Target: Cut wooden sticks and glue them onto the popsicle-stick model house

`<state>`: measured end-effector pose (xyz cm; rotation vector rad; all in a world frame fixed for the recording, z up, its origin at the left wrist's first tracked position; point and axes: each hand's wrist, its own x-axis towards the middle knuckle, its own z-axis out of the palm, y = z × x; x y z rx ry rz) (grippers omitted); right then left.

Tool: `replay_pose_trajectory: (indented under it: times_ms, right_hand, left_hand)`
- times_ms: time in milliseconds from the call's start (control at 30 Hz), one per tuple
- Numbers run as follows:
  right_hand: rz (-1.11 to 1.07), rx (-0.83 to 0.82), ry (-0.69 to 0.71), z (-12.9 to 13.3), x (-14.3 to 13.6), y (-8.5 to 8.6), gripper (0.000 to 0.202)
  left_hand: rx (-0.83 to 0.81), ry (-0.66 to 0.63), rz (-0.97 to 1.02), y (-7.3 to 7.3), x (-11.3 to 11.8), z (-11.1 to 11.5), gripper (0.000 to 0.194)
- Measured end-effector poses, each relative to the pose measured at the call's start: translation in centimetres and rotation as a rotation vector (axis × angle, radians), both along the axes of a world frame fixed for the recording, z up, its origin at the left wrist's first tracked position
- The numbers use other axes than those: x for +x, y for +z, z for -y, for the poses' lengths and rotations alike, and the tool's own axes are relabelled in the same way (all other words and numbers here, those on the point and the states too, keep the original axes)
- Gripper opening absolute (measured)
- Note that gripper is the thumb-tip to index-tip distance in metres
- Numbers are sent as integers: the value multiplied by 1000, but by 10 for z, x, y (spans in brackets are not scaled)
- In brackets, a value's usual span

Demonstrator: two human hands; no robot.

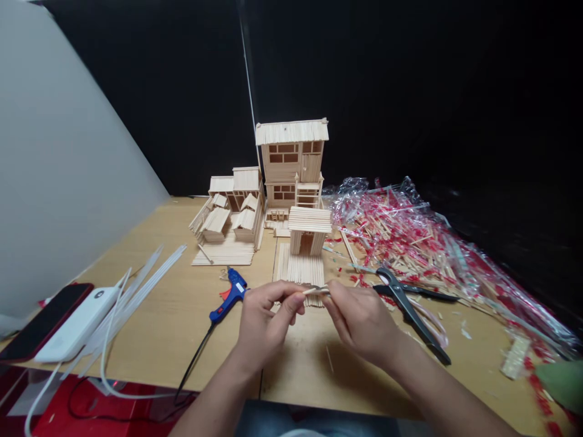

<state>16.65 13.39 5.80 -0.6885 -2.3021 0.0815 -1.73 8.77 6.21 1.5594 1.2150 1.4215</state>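
Observation:
Between my two hands, above the front of the table, is a short thin wooden stick [310,292]. My left hand [269,312] pinches its left end between thumb and fingers. My right hand [357,315] is closed at the right end, around a small thin dark piece that I cannot make out. Just behind my hands stands a small stick hut [310,227] on a stick base [300,267], whose front edge is partly hidden by my fingers. Farther back rises a two-storey stick house [281,167].
Left of centre are a stick courtyard model [228,252] and a blue glue gun [230,296]. Glue sticks [150,279], a white power bank [77,325] and a phone [45,318] lie far left. Black-handled scissors [414,315] and piled sticks in wrappers [401,227] are on the right.

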Motion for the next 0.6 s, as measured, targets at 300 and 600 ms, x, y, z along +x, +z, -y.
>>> replay_pose_trajectory:
  times_ms: [300, 600]
  right_hand:
    - [-69, -557, 168, 10, -8, 7, 27]
    - [-108, -695, 259, 9, -6, 4, 35]
  left_hand:
    - [-86, -51, 68, 4, -3, 1, 20]
    - [-128, -78, 104, 2, -4, 4, 19]
